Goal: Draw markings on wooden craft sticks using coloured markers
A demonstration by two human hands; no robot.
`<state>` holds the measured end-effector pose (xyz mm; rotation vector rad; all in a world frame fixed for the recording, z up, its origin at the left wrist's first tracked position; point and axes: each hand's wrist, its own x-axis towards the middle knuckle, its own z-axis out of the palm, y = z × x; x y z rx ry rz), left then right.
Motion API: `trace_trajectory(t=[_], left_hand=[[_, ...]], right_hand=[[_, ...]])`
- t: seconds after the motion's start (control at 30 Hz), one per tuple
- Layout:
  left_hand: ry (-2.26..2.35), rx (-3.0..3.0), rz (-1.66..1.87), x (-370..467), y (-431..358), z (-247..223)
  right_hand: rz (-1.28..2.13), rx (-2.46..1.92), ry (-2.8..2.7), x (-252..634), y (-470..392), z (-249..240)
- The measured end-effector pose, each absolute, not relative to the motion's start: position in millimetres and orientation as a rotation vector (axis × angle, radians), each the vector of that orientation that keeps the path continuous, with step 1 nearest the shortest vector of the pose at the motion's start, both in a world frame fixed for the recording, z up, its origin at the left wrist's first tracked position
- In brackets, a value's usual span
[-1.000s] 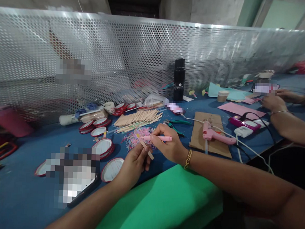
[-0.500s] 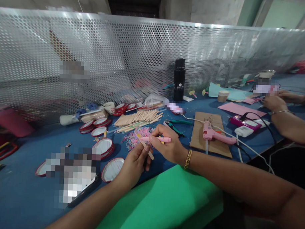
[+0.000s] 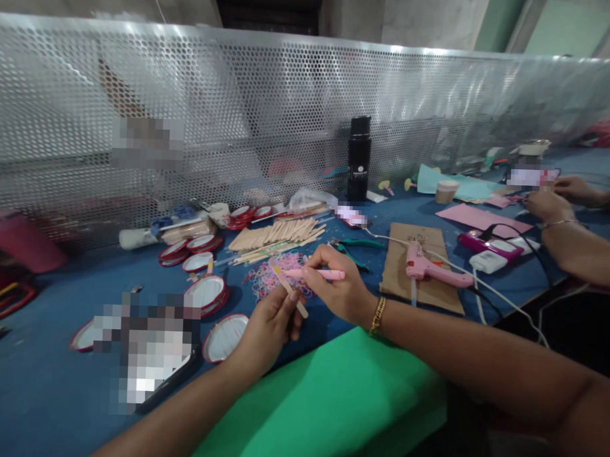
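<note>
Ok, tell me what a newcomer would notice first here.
Probably the bright green sheet at the bottom centre. Just above it, the right hand holds a pink pen at a stick in the left hand. Farther off, a black bottle stands before the mesh, and a pink glue gun rests on cardboard to the right.

Black bottle (image 3: pixel 358 147), far, slightly right of centre: white lettering (image 3: pixel 359 173), apparently "FASHION CUP", under a round white emblem (image 3: pixel 360 168); smaller line beneath, illegible.

The left hand's (image 3: pixel 273 319) flat, pale wooden stick (image 3: pixel 284 282) looks matt. The right hand's (image 3: pixel 340 291) slim pink plastic pen (image 3: pixel 331 275) looks smooth.
</note>
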<state>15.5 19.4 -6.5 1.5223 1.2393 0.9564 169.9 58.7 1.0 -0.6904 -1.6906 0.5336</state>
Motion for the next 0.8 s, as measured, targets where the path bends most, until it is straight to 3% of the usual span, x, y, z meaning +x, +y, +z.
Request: trace_trajectory(t=[0.8], left_hand=[[1.24,1.479,0.972,15.7,18.2,-4.8]], right_hand=[[0.529,-0.686,-1.719,170.4,58.0,1.2]])
